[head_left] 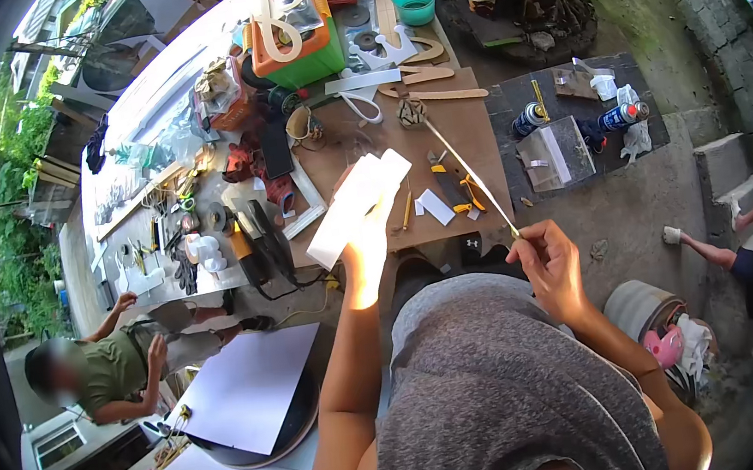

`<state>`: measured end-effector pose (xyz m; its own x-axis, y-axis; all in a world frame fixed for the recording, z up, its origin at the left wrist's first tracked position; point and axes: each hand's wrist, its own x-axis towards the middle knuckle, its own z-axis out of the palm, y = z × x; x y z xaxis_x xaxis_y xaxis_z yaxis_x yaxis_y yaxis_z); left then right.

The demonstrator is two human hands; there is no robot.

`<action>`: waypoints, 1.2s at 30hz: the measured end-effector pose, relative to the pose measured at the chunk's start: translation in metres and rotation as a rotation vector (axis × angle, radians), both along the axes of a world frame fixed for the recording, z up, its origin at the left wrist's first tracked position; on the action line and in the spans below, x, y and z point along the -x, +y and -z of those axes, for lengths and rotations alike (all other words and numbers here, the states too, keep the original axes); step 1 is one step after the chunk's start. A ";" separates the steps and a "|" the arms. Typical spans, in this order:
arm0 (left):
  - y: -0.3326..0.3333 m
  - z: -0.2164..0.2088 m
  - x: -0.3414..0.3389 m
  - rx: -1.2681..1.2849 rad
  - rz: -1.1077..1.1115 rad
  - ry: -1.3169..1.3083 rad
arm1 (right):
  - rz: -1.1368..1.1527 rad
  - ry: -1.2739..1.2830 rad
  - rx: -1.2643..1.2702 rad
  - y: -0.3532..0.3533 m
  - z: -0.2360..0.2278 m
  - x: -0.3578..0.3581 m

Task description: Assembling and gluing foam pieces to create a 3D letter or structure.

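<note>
My left hand, washed out by bright light, is closed on a white flat-sided piece held up over the table's near edge. Its exact kind is hard to make out in the glare. With fingertips pinched together, my right hand grips the near end of a thin pale strip. The strip slants up and left to a small patterned ball-shaped bundle on the brown board. Between the hands lie yellow-and-black pliers, a small white rectangle and a thin yellow tool.
Behind are an orange-and-green bin, a teal tub and wooden cutouts. Black-handled tools crowd the left. Spray cans stand on a low dark table at right. One person stands left; another sits right.
</note>
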<state>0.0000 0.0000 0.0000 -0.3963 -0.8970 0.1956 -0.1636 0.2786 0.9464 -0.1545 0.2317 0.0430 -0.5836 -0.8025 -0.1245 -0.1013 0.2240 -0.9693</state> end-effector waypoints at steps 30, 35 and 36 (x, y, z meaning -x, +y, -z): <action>0.059 -0.026 0.015 -0.740 0.432 0.012 | 0.047 -0.646 0.174 -0.068 0.002 0.028; 0.060 -0.033 0.022 -0.895 0.427 0.072 | 0.058 -0.586 0.195 -0.067 0.006 0.030; 0.060 -0.033 0.022 -0.899 0.431 0.052 | 0.066 -0.581 0.191 -0.066 0.004 0.030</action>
<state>-0.0215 0.0600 0.0328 -0.7333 -0.5015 -0.4590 -0.1696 -0.5189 0.8379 -0.1849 0.1654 0.0390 -0.5128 -0.8064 -0.2945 0.4634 0.0287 -0.8857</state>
